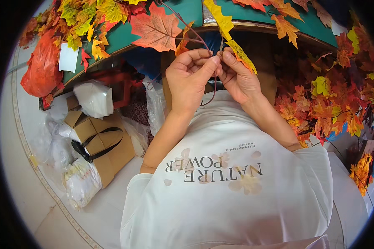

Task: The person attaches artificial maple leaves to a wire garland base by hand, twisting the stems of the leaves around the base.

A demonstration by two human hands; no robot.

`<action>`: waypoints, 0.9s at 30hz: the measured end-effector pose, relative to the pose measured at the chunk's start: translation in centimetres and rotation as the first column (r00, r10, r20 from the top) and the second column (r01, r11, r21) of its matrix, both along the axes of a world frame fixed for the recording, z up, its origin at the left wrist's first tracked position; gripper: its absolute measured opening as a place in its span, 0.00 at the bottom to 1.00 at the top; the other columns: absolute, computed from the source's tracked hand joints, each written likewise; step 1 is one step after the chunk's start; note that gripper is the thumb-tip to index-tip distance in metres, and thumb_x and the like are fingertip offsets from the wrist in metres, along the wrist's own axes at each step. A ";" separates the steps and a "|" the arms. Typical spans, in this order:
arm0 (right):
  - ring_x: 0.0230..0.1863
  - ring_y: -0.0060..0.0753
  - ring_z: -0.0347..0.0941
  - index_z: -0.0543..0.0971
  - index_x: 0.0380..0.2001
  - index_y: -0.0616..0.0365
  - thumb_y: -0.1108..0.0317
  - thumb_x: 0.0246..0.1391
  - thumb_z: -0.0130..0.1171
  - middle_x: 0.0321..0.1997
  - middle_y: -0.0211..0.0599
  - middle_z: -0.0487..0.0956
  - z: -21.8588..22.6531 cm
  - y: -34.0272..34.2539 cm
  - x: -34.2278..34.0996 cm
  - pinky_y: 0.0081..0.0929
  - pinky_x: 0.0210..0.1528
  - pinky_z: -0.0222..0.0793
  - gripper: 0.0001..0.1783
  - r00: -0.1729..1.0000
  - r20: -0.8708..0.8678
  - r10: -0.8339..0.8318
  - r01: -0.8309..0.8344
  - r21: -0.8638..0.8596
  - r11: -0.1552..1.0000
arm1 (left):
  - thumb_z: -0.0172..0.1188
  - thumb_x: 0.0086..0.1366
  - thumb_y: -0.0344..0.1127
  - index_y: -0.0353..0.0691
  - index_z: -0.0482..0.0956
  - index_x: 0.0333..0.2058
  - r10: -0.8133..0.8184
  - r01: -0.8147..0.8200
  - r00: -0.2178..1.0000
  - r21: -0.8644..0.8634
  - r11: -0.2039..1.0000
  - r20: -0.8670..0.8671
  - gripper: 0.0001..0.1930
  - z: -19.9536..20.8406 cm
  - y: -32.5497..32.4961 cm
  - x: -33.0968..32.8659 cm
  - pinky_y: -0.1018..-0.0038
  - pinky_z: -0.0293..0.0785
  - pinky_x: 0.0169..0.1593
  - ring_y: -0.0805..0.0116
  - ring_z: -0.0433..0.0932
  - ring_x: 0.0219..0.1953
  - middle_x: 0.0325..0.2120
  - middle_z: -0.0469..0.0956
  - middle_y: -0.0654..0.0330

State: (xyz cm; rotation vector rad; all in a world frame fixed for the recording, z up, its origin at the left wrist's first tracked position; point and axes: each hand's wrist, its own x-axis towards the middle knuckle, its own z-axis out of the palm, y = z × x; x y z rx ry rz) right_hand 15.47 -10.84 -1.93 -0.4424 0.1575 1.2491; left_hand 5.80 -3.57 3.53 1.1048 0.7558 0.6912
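Both my hands meet in front of my chest, near the edge of the green table. My left hand (192,79) is closed in a pinch on a thin brown artificial vine stem (215,89), which loops down below the fingers. A large orange-red artificial maple leaf (156,30) hangs off this stem at the upper left. Between the fingertips of my right hand (239,76) is the short stem of a yellow artificial leaf sprig (220,20), with one leaf edged in orange beside the thumb. The fingertips nearly touch, and the exact joint between the stems is hidden.
The green table (262,18) carries piles of yellow and red artificial leaves (89,16). A dense leaf heap (316,99) hangs at the right. On the floor at left stand an open cardboard box (102,141) with a black strap, and plastic bags (93,97). A red bag (41,66) hangs at the table's left end.
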 end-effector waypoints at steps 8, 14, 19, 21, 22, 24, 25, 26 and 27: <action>0.34 0.22 0.74 0.76 0.35 0.61 0.67 0.53 0.59 0.34 0.30 0.76 0.7 0.1 0.4 0.19 0.39 0.73 0.09 0.911 0.412 0.022 -0.018 -0.014 1.000 | 0.59 0.57 0.21 0.27 0.73 0.37 -0.003 -0.001 1.000 0.131 0.991 0.025 0.09 0.0 0.2 -0.2 0.80 0.76 0.36 0.72 0.78 0.29 0.28 0.78 0.55; 0.33 0.23 0.74 0.76 0.36 0.62 0.65 0.54 0.59 0.31 0.32 0.77 0.4 0.2 0.6 0.20 0.39 0.73 0.11 0.826 0.563 0.025 -0.012 -0.027 1.000 | 0.57 0.58 0.20 0.25 0.73 0.38 0.002 -0.018 0.998 0.236 0.972 0.068 0.09 -0.7 0.3 -0.3 0.78 0.77 0.38 0.73 0.77 0.32 0.31 0.77 0.54; 0.33 0.25 0.75 0.76 0.35 0.64 0.65 0.54 0.59 0.31 0.34 0.77 0.6 0.3 0.6 0.22 0.40 0.73 0.12 0.729 0.685 0.015 0.018 -0.042 0.999 | 0.57 0.58 0.19 0.26 0.73 0.37 -0.023 -0.020 0.992 0.333 0.943 0.124 0.08 -1.6 0.6 -0.4 0.78 0.78 0.38 0.72 0.77 0.33 0.34 0.75 0.57; 0.33 0.25 0.75 0.76 0.35 0.65 0.64 0.55 0.59 0.32 0.35 0.77 0.5 0.3 0.7 0.23 0.40 0.74 0.13 0.698 0.716 0.016 0.022 -0.044 0.999 | 0.57 0.57 0.19 0.26 0.74 0.36 -0.018 -0.020 0.995 0.382 0.924 0.095 0.07 -1.8 0.8 -0.4 0.77 0.78 0.38 0.72 0.76 0.34 0.34 0.74 0.57; 0.33 0.25 0.75 0.76 0.35 0.65 0.64 0.55 0.58 0.32 0.35 0.77 0.5 0.3 0.8 0.22 0.40 0.73 0.13 0.664 0.746 0.037 0.011 -0.059 0.998 | 0.57 0.57 0.18 0.27 0.74 0.36 -0.026 -0.013 0.995 0.399 0.917 0.093 0.07 -1.8 0.8 -0.5 0.77 0.78 0.38 0.72 0.76 0.34 0.34 0.73 0.57; 0.34 0.25 0.75 0.76 0.35 0.65 0.64 0.55 0.58 0.32 0.36 0.78 0.3 0.3 1.0 0.22 0.40 0.73 0.13 0.629 0.775 0.060 -0.002 -0.075 0.997 | 0.58 0.57 0.18 0.27 0.74 0.35 -0.033 -0.008 0.995 0.415 0.910 0.092 0.07 -1.8 0.8 -0.4 0.77 0.78 0.38 0.72 0.76 0.34 0.34 0.72 0.58; 0.34 0.25 0.75 0.76 0.35 0.65 0.64 0.55 0.58 0.32 0.35 0.78 0.3 0.3 1.1 0.22 0.40 0.72 0.13 0.595 0.801 0.067 -0.005 -0.080 0.997 | 0.58 0.56 0.18 0.27 0.74 0.34 -0.046 0.000 0.994 0.415 0.910 0.100 0.06 -1.8 0.8 -0.4 0.77 0.78 0.38 0.72 0.76 0.34 0.34 0.72 0.58; 0.34 0.25 0.75 0.76 0.35 0.65 0.64 0.56 0.57 0.31 0.35 0.78 0.2 0.3 1.2 0.21 0.40 0.71 0.13 0.559 0.826 0.075 -0.008 -0.085 0.996 | 0.57 0.56 0.17 0.27 0.74 0.34 -0.060 0.009 0.992 0.416 0.909 0.109 0.06 -1.8 0.8 -0.4 0.77 0.78 0.38 0.72 0.76 0.34 0.34 0.72 0.58; 0.34 0.25 0.75 0.76 0.35 0.65 0.64 0.56 0.57 0.31 0.35 0.78 0.3 0.4 1.3 0.21 0.40 0.71 0.13 0.559 0.825 0.077 -0.011 -0.085 0.996 | 0.57 0.56 0.17 0.27 0.74 0.34 -0.057 0.007 0.992 0.416 0.909 0.109 0.06 -1.9 0.9 -0.3 0.77 0.78 0.38 0.72 0.76 0.34 0.34 0.72 0.58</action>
